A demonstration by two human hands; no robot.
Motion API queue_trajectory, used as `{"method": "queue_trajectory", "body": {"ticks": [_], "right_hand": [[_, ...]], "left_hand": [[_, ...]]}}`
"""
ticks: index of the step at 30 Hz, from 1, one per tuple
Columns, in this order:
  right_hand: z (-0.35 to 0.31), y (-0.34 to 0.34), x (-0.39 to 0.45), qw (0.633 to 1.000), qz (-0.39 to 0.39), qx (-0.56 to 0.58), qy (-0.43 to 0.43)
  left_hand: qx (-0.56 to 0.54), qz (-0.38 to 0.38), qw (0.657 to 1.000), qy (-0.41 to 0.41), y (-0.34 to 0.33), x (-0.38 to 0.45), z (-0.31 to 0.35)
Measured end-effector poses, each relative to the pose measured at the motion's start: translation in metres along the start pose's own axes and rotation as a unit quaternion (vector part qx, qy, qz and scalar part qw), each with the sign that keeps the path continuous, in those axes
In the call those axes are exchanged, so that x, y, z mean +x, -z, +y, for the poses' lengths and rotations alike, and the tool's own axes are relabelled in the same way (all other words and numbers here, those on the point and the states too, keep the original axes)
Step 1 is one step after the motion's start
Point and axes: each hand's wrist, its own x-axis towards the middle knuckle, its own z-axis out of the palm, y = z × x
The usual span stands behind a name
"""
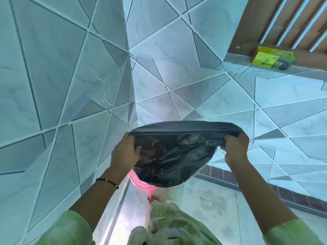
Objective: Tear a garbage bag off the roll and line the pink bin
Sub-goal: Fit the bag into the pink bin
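A black garbage bag point(177, 152) hangs spread open between my two hands, its mouth stretched wide. My left hand point(125, 152) grips the bag's left rim. At the right rim, my right hand point(235, 147) pinches the plastic. Below the bag, only a slice of the pink bin point(139, 183) shows on the floor in the corner; the bag hides most of it. The bag's bottom hangs over the bin's opening. A yellow-green box point(273, 58) of bin bags lies on a ledge at the upper right.
Tiled walls point(53, 85) with a geometric pattern close in on the left and ahead. A marble-look floor point(212, 200) spreads to the right of the bin. A brown slatted window frame point(283, 23) stands above the ledge. My green clothing fills the lower edge.
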Motion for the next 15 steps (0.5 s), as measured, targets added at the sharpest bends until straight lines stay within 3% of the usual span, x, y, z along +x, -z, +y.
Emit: {"method": "queue_trajectory", "body": {"ticks": [6, 15], "right_hand": [[-0.001, -0.014, 0.007, 0.998, -0.017, -0.066, 0.013], [-0.002, -0.033, 0.017, 0.990, 0.043, -0.076, 0.112]], "left_hand": [[0.004, -0.011, 1.000, 0.020, 0.005, 0.006, -0.008], [0.024, -0.037, 0.999, 0.016, 0.005, 0.006, -0.018]]}}
